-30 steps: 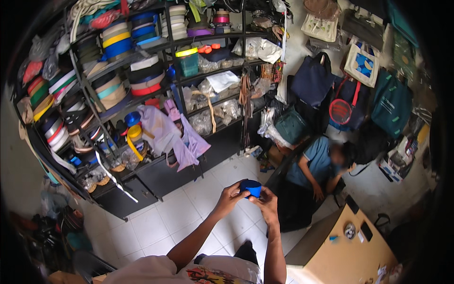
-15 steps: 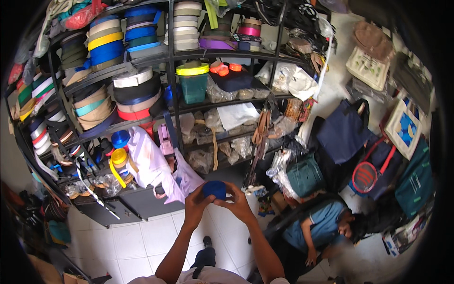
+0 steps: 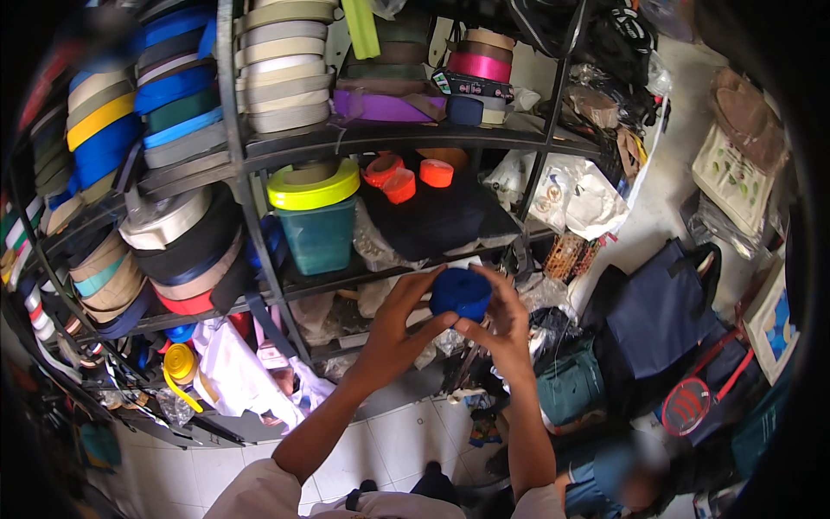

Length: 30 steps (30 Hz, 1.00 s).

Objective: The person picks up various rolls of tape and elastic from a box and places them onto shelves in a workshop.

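Left hand (image 3: 393, 331): curled around the left side of a blue roll (image 3: 460, 296), gripping it.
Right hand (image 3: 507, 333): gripping its right side; thumb tips nearly meet below, probably to keep the coil from loosening.
Blue roll: centre of the frame; round end tipped upward, axis roughly upright, no clear long axis.
Orange rolls (image 3: 399, 185): upper centre.
Pale rolls (image 3: 287, 85): upper left, stacked flat, likely for steadiness.

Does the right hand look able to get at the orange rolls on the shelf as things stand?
Not right now, it seems: the right hand holds the blue roll together with the left hand. Nothing covers the orange rolls in this view, though how far off they sit is hard to tell.
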Each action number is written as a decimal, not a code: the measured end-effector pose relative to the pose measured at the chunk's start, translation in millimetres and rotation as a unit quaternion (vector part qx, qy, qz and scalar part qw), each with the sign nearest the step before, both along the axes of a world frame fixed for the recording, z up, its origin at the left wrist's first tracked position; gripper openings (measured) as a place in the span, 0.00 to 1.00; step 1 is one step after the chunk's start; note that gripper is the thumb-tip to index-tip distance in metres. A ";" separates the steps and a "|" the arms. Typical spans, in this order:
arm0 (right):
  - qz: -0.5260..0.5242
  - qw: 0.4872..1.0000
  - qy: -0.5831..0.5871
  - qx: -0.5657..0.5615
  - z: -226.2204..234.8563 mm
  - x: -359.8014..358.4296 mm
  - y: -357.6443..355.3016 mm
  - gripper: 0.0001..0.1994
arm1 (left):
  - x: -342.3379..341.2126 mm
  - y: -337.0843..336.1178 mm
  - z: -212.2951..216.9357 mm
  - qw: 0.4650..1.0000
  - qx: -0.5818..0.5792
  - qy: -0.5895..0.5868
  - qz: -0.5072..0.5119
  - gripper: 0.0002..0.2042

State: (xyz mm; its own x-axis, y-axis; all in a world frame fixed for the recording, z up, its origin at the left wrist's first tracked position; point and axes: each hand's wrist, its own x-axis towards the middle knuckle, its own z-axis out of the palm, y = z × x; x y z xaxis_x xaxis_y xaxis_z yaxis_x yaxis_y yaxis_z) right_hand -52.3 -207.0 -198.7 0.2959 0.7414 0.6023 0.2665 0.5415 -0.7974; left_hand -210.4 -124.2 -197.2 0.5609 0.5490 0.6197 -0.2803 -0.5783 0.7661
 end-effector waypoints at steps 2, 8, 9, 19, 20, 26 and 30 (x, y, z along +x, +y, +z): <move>0.006 0.999 -0.015 0.043 23.7 24.8 17.2 0.36 | 22.5 15.3 24.5 0.995 0.090 0.003 0.048 0.30; -0.048 0.978 -0.156 0.129 84.0 106.3 60.6 0.33 | 92.5 40.2 76.2 0.988 0.108 -0.041 0.104 0.25; -0.051 0.980 -0.145 0.129 91.4 118.8 66.1 0.33 | 103.6 45.5 81.7 0.979 0.143 -0.032 0.142 0.24; -0.285 0.921 -0.215 0.156 154.5 226.5 142.2 0.32 | 153.9 92.9 119.7 0.841 0.372 0.008 0.393 0.18; -0.296 0.920 -0.225 0.121 160.0 232.6 151.6 0.33 | 157.4 96.0 118.6 0.835 0.378 0.021 0.400 0.19; -0.271 0.934 -0.221 0.077 160.1 238.7 168.0 0.34 | 163.9 102.4 113.0 0.809 0.392 0.069 0.432 0.21; -0.305 0.915 -0.244 0.101 154.6 248.2 174.5 0.33 | 178.4 105.0 113.0 0.798 0.402 0.083 0.441 0.22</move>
